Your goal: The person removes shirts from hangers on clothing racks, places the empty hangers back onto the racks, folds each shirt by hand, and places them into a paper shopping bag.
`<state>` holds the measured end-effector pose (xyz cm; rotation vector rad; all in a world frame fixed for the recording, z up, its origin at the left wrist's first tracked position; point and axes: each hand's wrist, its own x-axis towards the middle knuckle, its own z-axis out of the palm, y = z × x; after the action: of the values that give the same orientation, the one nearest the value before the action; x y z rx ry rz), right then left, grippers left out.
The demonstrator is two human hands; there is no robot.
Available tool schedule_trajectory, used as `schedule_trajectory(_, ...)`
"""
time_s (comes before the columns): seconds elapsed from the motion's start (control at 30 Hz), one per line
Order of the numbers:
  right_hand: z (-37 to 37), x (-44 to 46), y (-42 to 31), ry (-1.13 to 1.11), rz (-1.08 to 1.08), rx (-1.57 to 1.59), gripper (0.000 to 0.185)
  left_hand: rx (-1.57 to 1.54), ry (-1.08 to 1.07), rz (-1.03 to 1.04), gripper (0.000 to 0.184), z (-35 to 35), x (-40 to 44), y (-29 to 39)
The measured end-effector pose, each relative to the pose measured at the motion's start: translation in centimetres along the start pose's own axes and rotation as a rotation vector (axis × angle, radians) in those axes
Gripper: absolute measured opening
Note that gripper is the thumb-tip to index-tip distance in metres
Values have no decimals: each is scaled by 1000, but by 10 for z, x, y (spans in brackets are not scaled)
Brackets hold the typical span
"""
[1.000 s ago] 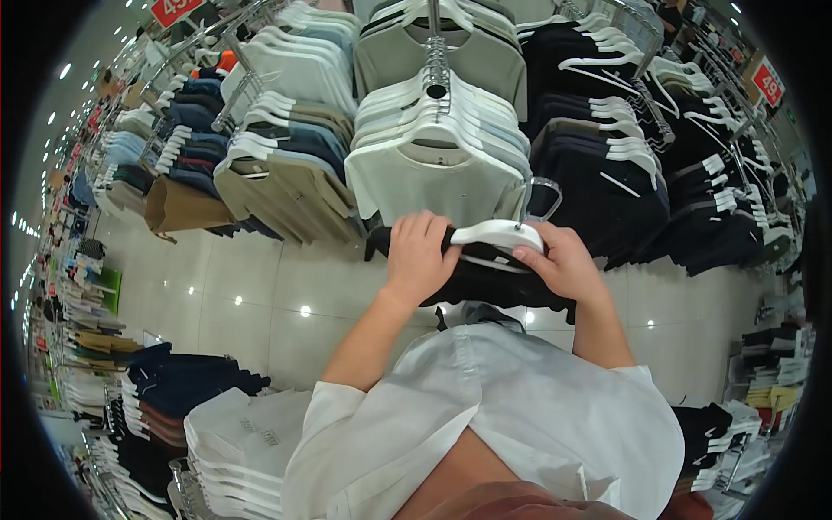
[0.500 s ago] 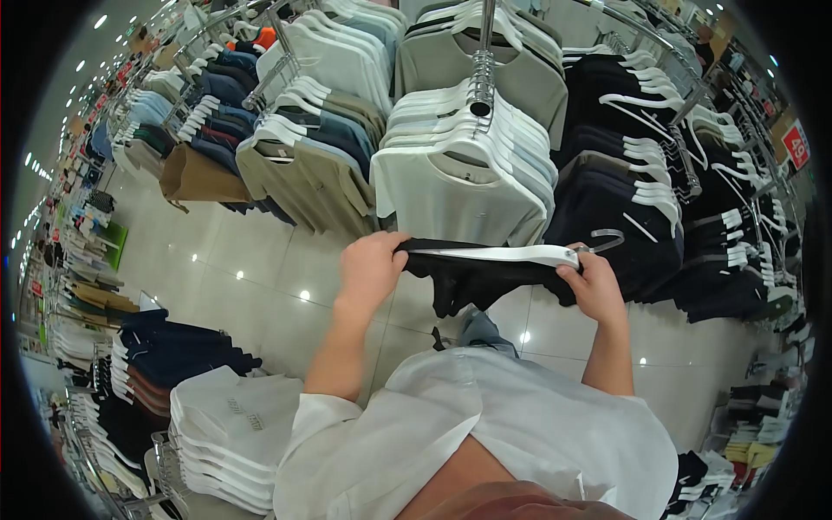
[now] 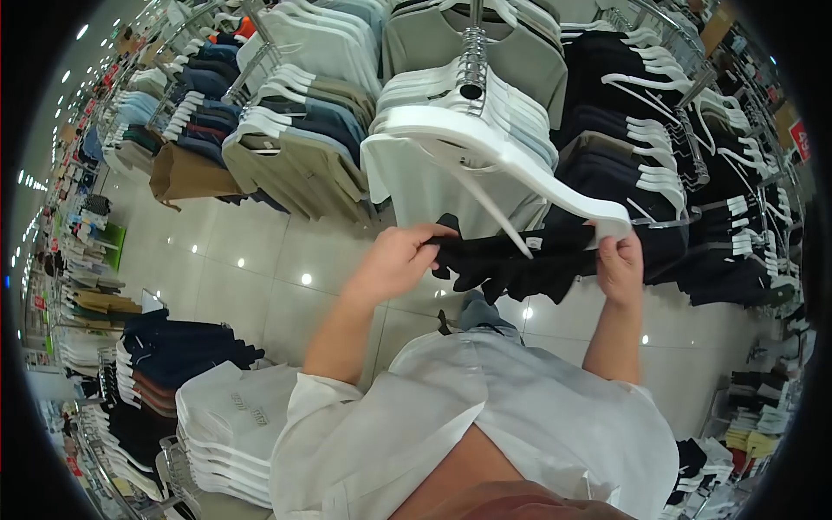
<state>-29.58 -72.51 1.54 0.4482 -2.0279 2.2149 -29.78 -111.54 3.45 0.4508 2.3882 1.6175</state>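
Observation:
A black garment [image 3: 529, 270] is stretched sideways in front of me, with a small white label near its upper edge. My left hand [image 3: 400, 262] pinches its left end, fingers closed on the cloth. My right hand [image 3: 620, 267] grips one end of a white hanger [image 3: 511, 156] together with the garment's right end. The hanger tilts up and away to the left, outside the cloth. Its thin crossbar points down toward the garment. The hook cannot be made out clearly.
Just ahead stands a rack of pale T-shirts [image 3: 407, 173] on white hangers. Dark garments [image 3: 607, 195] hang to the right, olive shirts [image 3: 295, 169] to the left. White shirts [image 3: 230, 403] hang at lower left. The tiled floor [image 3: 286, 277] shows between the racks.
The hanger has swung up and away to the left, and its far end has left the garment. My left hand has moved right, bunching the cloth. My right hand has shifted slightly right.

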Motion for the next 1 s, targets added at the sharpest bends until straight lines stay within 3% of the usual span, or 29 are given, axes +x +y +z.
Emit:
schedule_trajectory(0.2,15,15,2,89,54,182,51,181,-65,51,31,-6,-1,8)
schedule_trajectory(0.3,12,25,10,39,140,221,49,300,41,203,28,-9,4,-1)
schedule_trajectory(0.43,9,50,-5,120,-53,172,47,486,301,530,22,-3,20,1)
schedule_trajectory(0.5,-3,75,-11,36,-230,419,46,297,284,578,17,6,32,-4)
schedule_trajectory(0.6,-27,108,-26,106,-353,748,41,156,193,184,13,7,30,1)
schedule_trajectory(0.63,-41,120,-23,121,-393,810,39,148,225,179,12,6,31,1)
schedule_trajectory(0.7,-66,141,-14,215,-403,591,34,131,298,169,10,5,37,0)
schedule_trajectory(0.77,-95,164,14,344,-354,161,29,185,310,187,10,-1,38,9)
schedule_trajectory(0.83,-89,181,25,418,-219,-43,27,216,309,223,10,-6,40,14)
schedule_trajectory(1.0,-87,246,60,367,-161,-164,33,482,290,313,15,-12,45,20)
